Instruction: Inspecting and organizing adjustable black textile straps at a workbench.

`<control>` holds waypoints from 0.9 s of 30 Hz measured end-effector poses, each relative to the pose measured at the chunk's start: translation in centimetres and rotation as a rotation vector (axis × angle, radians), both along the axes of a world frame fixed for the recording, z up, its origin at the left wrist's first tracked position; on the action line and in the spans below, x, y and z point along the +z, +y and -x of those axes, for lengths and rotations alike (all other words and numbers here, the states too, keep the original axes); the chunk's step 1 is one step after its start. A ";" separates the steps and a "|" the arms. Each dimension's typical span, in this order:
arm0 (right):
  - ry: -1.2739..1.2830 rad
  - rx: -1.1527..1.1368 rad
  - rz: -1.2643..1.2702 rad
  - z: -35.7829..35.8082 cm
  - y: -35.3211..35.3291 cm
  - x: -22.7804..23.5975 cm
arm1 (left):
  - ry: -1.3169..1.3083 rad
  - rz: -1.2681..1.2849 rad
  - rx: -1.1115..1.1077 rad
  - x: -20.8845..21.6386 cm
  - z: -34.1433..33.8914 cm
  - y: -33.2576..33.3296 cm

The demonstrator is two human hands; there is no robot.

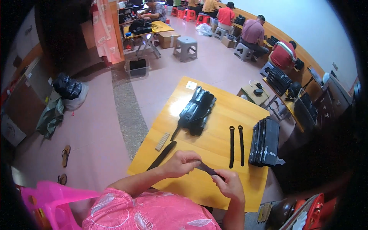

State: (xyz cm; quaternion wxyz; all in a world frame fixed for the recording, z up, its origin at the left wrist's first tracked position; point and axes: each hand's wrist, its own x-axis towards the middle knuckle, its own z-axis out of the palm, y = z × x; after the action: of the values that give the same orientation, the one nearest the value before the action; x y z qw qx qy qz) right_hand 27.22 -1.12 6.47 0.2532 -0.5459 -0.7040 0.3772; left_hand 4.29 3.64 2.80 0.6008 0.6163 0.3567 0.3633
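Note:
Close to my body, a short black strap (208,168) stretches between my two hands above the table. My left hand (179,164) pinches its left end. The right end is gripped by my right hand (229,184), thumb on top. Beside my left wrist lies a wide black strip (162,156). Two slim black straps, a left one (232,147) and a right one (241,145), each with a looped end, lie parallel beyond my right hand. Further off rests a bundle of shiny black strips (196,111). A row of small beige blocks (162,142) lies at the left edge.
A stack of flat black packages (265,141) stands on the right of the yellow table (214,145). A pink plastic chair (57,203) is at my left. Beyond are a grey stool (186,48), a cardboard box (253,94) and several seated people along the right wall.

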 end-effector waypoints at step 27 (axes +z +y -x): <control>0.333 -0.614 0.359 -6.0 -3.1 -6.3 | 0.293 0.124 0.259 -4.6 1.5 -1.1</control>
State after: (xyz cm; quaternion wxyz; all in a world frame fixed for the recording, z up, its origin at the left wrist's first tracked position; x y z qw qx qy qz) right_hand 33.22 -4.19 0.15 0.3652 -0.6982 -0.3800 0.4845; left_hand 2.76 2.54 -1.82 0.5275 0.5734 0.5384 0.3212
